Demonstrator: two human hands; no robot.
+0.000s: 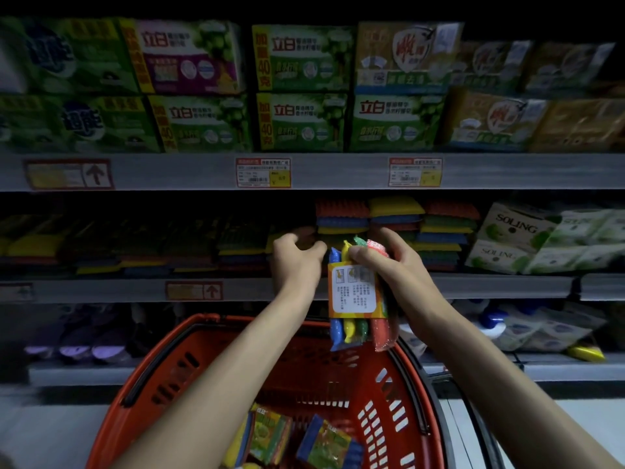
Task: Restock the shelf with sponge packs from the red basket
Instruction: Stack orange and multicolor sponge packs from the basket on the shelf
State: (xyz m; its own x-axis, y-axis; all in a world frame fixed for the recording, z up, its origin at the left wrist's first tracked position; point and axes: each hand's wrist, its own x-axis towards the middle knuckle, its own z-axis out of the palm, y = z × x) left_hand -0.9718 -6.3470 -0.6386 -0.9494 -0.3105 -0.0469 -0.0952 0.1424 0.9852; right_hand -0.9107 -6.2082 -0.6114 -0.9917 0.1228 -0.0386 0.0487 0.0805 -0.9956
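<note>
Two-handed at the middle shelf [500,286]: gripping one sponge pack [355,299] upright in the right hand [389,262], with thumb and fingers wrapped round its upper end and blue, yellow, green and red sponges showing above and below an orange label band. Holding it in front of the shelf lip, above the far rim of the red basket [159,360], near the stacked sponge packs [395,218] lying flat on the shelf behind.

Reaching in with the left hand [297,262] just beside the top of the held pack, with fingers curled toward the stacks. Too blurred there to tell whether pinching anything or simply hanging empty.

Keeping both forearms out over the basket, with a few loose packs [324,445] lying on its floor near the bottom edge of the view.

Facing green and gold soap boxes [301,62] on the shelf above, red-framed price tags [263,172] on its front strip, and white Soling packs [517,238] to the right of the sponge stacks.
</note>
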